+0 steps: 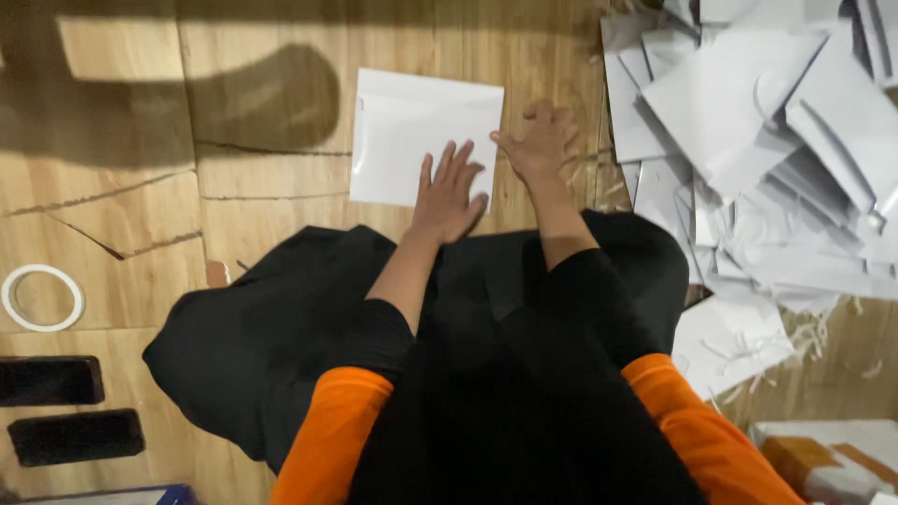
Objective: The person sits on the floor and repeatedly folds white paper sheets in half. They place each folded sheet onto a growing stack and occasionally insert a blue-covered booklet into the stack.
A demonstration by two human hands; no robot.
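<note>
Fingers of the left hand (447,194) lie flat and spread on the white sheet's (412,140) lower right corner. Right hand (540,145), loosely curled, holds nothing, touching the sheet's right edge on the floor (140,215). Paper pile (767,140) lies rightward.

Orange sleeves pushed up, black garment over lap, bare forearms

You are pressing a flat white paper package (426,140) against the wooden floor ahead of you. A heap of similar white paper packages (767,140) is lying to your right. Two dark phone screens (51,381) are resting at your left, and a white-and-orange box (823,458) is sitting at lower right.
</note>
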